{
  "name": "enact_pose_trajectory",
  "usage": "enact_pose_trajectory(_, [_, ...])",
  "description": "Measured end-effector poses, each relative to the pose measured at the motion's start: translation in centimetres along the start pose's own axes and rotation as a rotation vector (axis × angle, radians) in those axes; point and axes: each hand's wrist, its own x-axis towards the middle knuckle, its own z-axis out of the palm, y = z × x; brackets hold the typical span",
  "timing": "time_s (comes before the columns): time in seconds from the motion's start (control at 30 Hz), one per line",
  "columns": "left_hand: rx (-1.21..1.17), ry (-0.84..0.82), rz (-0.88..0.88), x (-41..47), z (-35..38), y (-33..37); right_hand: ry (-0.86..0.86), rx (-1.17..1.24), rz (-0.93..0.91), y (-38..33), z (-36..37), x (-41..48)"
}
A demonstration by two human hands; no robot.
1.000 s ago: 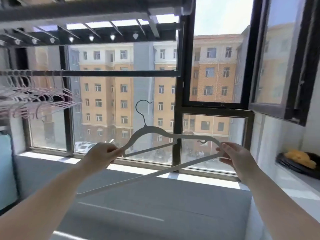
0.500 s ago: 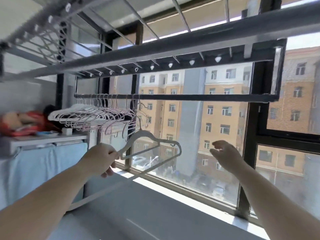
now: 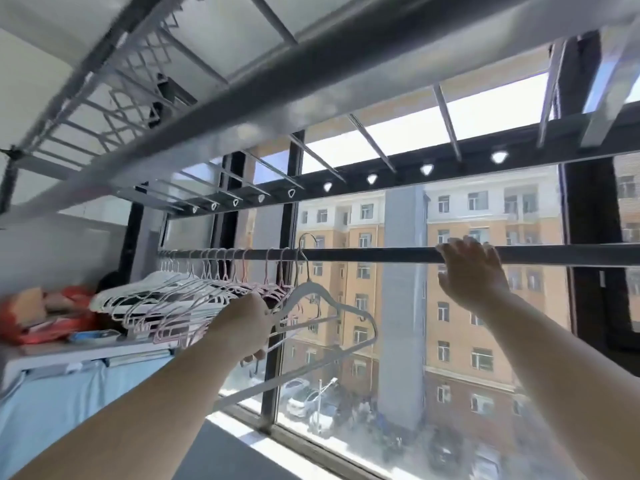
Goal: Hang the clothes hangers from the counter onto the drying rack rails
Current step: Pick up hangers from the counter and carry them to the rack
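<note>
1. The left hand (image 3: 242, 327) is keeping its grip clenched around the left shoulder of a white hanger (image 3: 309, 288). It is holding the hanger up in the air and tilted, with the long bottom bar sloping down toward the left forearm.
2. The hanger is sitting higher than half a second ago. Its hook (image 3: 307, 237) is now reaching up to the rail (image 3: 381, 254) and crossing it, where before it was hanging below. Whether the hook is already resting on the rail cannot be told.
3. The right hand (image 3: 471, 271) is doing something new. A second ago it was holding the hanger's right end, and half a second ago it was floating free below the rail with its grip released. Now it is up at the rail with its fingers hooking over the top, well to the right of the hook.
4. A bunch of hangers (image 3: 180, 299), pink and white, is hanging on the same rail just left of the hook, as before. The left hand is sitting in front of the ends nearest the person.
5. The view is tilting further upward than before. The thick grey beam of the drying rack (image 3: 311, 81) is filling more of the top, and the grey worktop (image 3: 221, 452) is showing only as a small patch between the forearms.
</note>
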Motion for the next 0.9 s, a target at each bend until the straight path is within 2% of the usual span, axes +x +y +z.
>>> enact_pose_trajectory(0.17, [0.058, 0.026, -0.021, 4.1, 1.9, 0.2, -0.062, -0.109, 0.041, 0.5, 1.7, 2.7])
enact_pose_trajectory(0.4, [0.039, 0.035, -0.023, 7.9, 3.4, 1.1, -0.082, -0.094, 0.119, 1.2, 2.4, 3.8])
enact_pose_trajectory(0.9, [0.118, 0.057, -0.055, 10.7, 6.3, 1.5, -0.052, -0.062, 0.062, 1.6, 1.8, 2.5])
